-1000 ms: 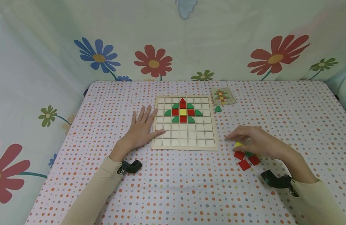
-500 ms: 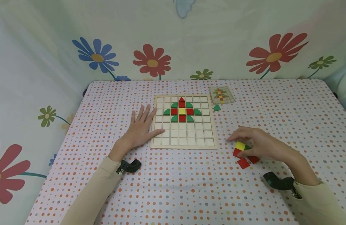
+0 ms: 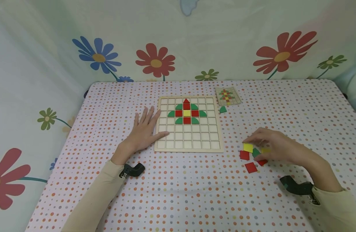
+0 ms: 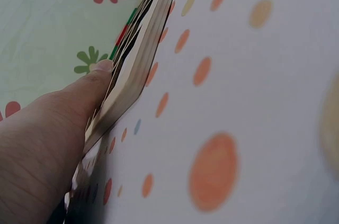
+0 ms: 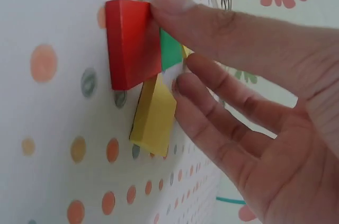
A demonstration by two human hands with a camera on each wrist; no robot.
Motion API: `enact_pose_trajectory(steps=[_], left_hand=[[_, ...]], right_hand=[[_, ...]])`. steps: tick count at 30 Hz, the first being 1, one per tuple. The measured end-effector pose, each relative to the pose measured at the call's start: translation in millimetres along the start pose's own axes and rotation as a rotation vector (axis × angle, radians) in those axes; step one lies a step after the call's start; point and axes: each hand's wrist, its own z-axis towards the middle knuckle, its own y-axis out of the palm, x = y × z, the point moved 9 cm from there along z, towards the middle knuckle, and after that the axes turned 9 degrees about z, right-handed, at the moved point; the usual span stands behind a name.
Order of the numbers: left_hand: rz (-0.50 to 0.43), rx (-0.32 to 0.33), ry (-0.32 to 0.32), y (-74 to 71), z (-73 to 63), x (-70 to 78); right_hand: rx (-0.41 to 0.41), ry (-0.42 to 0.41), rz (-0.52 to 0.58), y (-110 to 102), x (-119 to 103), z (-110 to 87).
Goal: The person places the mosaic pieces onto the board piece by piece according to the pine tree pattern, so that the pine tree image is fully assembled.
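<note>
Right hand (image 3: 273, 145) shifts outward from the wooden grid board (image 3: 187, 136), over the loose tiles (image 3: 244, 155)

Head view: compared with half a second ago, the right hand sits farther from the board, its fingers curved and its thumb apart from them beside the green piece (image 3: 256, 152). A yellow square (image 3: 248, 148) lies by the index fingertip. The left hand (image 3: 141, 132) spreads flat at the board's left side. The pattern card (image 3: 228, 96) lies beyond the board's far right corner, easy to check before choosing.

Left wrist view: the left thumb (image 4: 103, 66) rests on the board's edge; light pressure there should keep the grid from sliding.

Right wrist view: the thumb is at the top corner of a red tile (image 5: 135, 44); whether it touches, I cannot tell. The fingers stand behind a yellow tile (image 5: 159, 118), not closed on it. Picking looks best done by pinching one tile across opposite edges, since neighbours lie close enough to drag along.
</note>
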Motion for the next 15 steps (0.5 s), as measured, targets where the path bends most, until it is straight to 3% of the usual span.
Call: enact_pose_trajectory(steps=[9, 15], left_hand=[[-0.017, 0.016, 0.012, -1.3, -0.6, -0.1], [-0.011, 0.006, 0.013, -0.7, 0.0, 0.9]], right_hand=[[0.047, 0.028, -0.025, -3.0, 1.2, 3.2], [0.078, 0.148, -0.021, -2.3, 8.2, 5.4]])
